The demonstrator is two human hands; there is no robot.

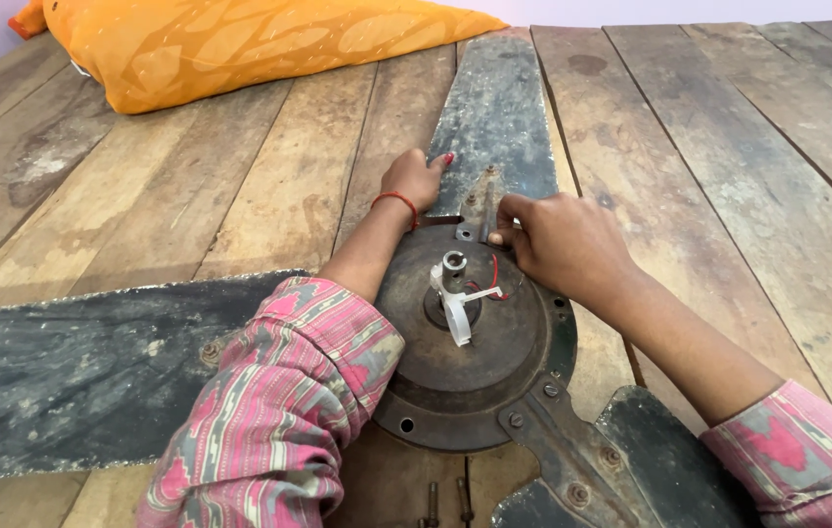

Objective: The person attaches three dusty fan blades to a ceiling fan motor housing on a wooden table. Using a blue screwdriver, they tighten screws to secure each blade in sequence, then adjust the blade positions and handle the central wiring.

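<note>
A dismantled ceiling fan [465, 376] lies near the front edge of the plank floor [748, 166], its 3 blades spread out. The left hand [414, 179] presses flat, fingers apart, on the far blade [496, 108] beside its bracket. The right hand [561, 244] pinches at that bracket [483, 200], perhaps on a small screw; its fingers hide what they hold.

We have a single view, from a camera worn on the head, looking down and forward over both forearms at close range. It faces across a wooden plank surface [729, 147] toward a pale wall at the top edge. The rusty fan motor hub [465, 342] sits near the centre, just below us, and the sleeves fill the lower corners. No second view shares the scene.
</note>
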